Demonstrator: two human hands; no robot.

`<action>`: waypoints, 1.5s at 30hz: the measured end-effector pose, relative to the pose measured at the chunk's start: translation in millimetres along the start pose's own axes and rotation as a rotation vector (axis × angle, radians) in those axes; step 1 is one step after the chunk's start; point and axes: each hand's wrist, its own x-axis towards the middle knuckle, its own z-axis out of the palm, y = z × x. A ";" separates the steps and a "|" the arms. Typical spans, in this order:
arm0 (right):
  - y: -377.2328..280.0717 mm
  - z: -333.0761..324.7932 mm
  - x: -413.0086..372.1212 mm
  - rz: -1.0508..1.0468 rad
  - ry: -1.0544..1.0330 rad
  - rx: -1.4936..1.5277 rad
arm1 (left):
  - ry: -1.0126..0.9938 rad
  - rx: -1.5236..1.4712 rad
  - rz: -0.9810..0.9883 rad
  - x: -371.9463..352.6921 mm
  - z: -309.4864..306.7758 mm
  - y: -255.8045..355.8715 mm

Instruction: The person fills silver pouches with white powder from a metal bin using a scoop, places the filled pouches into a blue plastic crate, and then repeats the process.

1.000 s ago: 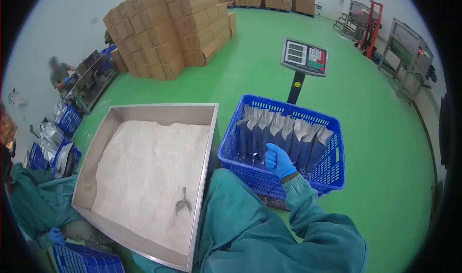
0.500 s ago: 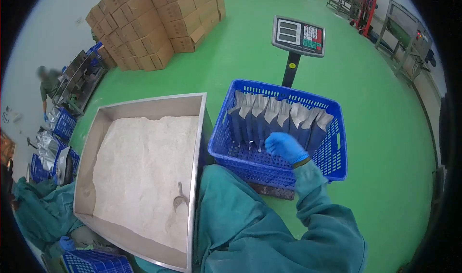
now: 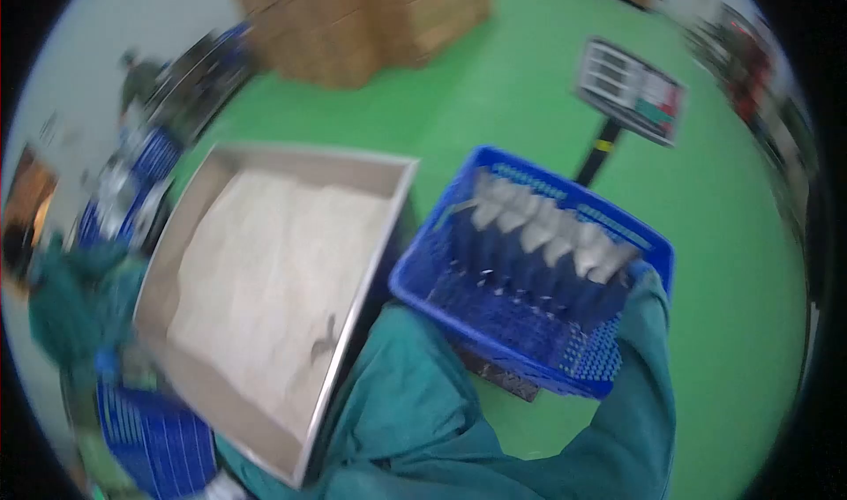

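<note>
My right hand (image 3: 643, 272), in a blue glove, is at the right end of a row of silver-topped, dark blue bags (image 3: 558, 235). It touches or nearly touches the last bag; its fingers are blurred and partly hidden. The bags stand upright in a blue plastic basket (image 3: 494, 328). My left hand is out of view. Left of the basket, a metal tray (image 3: 357, 306) holds pale powder (image 3: 273, 271), with a small scoop (image 3: 325, 339) lying on it near the right wall.
A scale display (image 3: 631, 90) rises on a post behind the basket. Cardboard boxes (image 3: 353, 33) are stacked at the back. At left are a co-worker's green sleeve (image 3: 75, 302), a lower-left blue basket (image 3: 159, 434) and a distant person (image 3: 139, 81).
My right hand has moved right, from in front of the bags to the row's right end. The bags now lean closer together. The view has tilted and blurred.
</note>
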 end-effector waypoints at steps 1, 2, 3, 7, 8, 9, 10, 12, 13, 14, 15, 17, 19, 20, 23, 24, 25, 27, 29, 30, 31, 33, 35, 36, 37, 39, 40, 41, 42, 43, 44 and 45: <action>-5.5 6.5 12.3 -0.034 0.006 -0.018 | 0.000 0.037 0.005 2.4 6.9 -9.6; -11.5 8.0 24.9 -0.066 0.030 -0.023 | -0.013 0.086 0.008 -10.2 17.8 -16.7; -16.7 10.4 36.5 -0.093 0.052 -0.028 | -0.034 0.144 0.019 -21.7 25.1 -22.6; -20.9 -3.2 57.5 -0.135 0.122 -0.015 | -0.139 0.322 0.041 -69.7 20.8 -32.0; -19.8 -10.9 57.5 -0.135 0.134 -0.011 | -0.151 0.365 0.051 -75.9 18.4 -31.7; -16.8 -18.2 54.5 -0.132 0.146 -0.003 | -0.069 0.294 0.109 -69.8 -4.3 -17.4; -16.2 -24.9 50.0 -0.129 0.157 0.010 | -0.118 0.306 0.136 -66.9 -10.2 -17.4; -16.7 -41.1 39.4 -0.123 0.183 0.049 | -0.122 -0.110 -0.056 -63.9 -27.7 -1.6; -19.4 -49.1 32.6 -0.114 0.199 0.079 | -0.131 -0.247 -0.199 -60.8 -53.7 21.7; -22.5 -58.6 25.0 -0.110 0.220 0.125 | -0.092 -0.242 -0.192 -57.9 -58.3 30.7; -25.1 -69.7 16.7 -0.099 0.233 0.181 | -0.103 -0.208 -0.286 -54.7 -53.6 38.7; -42.7 -90.8 -4.5 -0.118 0.259 0.327 | -0.045 -0.206 -0.280 -60.4 -28.7 36.2; -71.6 -118.1 -34.0 -0.162 0.254 0.540 | 0.101 -0.205 -0.220 -70.8 -15.6 32.2; -85.4 -129.7 -42.0 -0.201 0.244 0.663 | 0.096 -0.211 -0.235 -73.4 -13.4 30.2; -144.1 -173.9 -59.6 -0.476 0.161 0.968 | -0.023 -0.353 -0.360 -77.6 -42.3 35.0; -179.7 -186.5 -67.5 -0.670 0.153 0.956 | -0.056 -0.359 -0.399 -77.9 -46.1 33.1; -225.3 -198.6 -81.4 -0.876 0.156 0.907 | -0.092 -0.370 -0.425 -76.0 -45.4 33.6; -327.7 -222.5 -134.7 -0.870 -0.037 1.077 | -0.024 -0.448 -0.418 -77.6 -34.6 23.9; -437.4 -225.1 -194.9 -0.871 -0.469 1.228 | 0.179 -0.333 -0.407 -84.5 -31.9 27.3; -489.1 -221.8 -261.6 -0.783 -0.426 1.117 | 0.174 -0.353 -0.389 -87.2 -29.3 30.0; -539.4 -196.5 -272.1 -0.826 -0.518 1.058 | 0.213 -0.312 -0.366 -88.8 -27.3 31.6; -613.8 -154.0 -327.6 -1.025 -0.744 0.687 | 0.252 -0.288 -0.338 -89.0 -22.7 29.8; -670.5 -115.9 -395.3 -1.342 -0.942 0.345 | 0.210 -0.258 -0.348 -87.9 -14.1 18.4; -699.8 -81.9 -394.3 -1.697 -0.630 0.184 | 0.197 -0.271 -0.335 -88.2 -16.9 10.3; -730.2 -56.4 -392.3 -1.663 -0.487 -0.098 | 0.100 -0.463 -0.443 -88.5 -25.3 0.1; -776.6 -5.5 -393.8 -1.518 -0.282 -0.512 | -0.011 -0.652 -0.547 -80.2 -51.4 -10.8; -795.1 20.6 -394.6 -1.420 -0.221 -0.648 | -0.102 -0.811 -0.772 -67.6 -71.2 -9.8; -804.7 58.0 -381.1 -1.416 -0.227 -0.651 | -0.193 -0.961 -1.002 -56.7 -77.8 -9.0; -807.9 101.1 -360.7 -1.472 -0.126 -0.708 | -0.202 -0.955 -1.002 -51.8 -71.2 -7.7; -809.4 126.1 -346.9 -1.528 -0.026 -0.765 | 0.006 -0.952 -0.904 -52.7 -63.1 -5.8; -811.2 132.8 -338.2 -1.528 -0.040 -0.767 | 0.209 -0.943 -0.798 -56.1 -55.5 -5.4; -813.2 139.1 -328.1 -1.496 -0.144 -0.844 | 0.199 -0.937 -0.801 -69.5 -47.2 -9.9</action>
